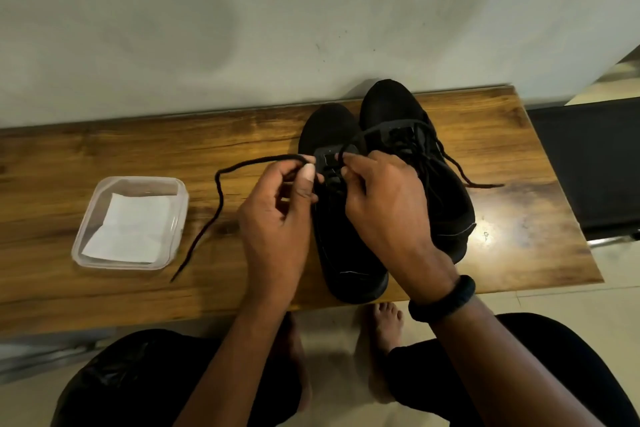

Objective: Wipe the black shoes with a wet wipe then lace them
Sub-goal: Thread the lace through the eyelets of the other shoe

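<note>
Two black shoes point(349, 204) on tabletop point(104, 156), long axes near-far, toes toward far wall. Left hand point(277, 215) and right hand point(384, 208) each pinch lace point(221, 184) ends over left shoe's eyelets.

Two black shoes stand side by side on a wooden counter point(104, 156), toes pointing toward the wall. The right shoe point(398, 107) is already laced, one lace end trailing onto the wood. The left shoe point(329, 128) is partly laced; its loose black lace point(218, 191) curves away to the left. A white wet wipe point(128, 229) lies flat in a clear plastic tub point(180, 218) well left of the shoes.
</note>
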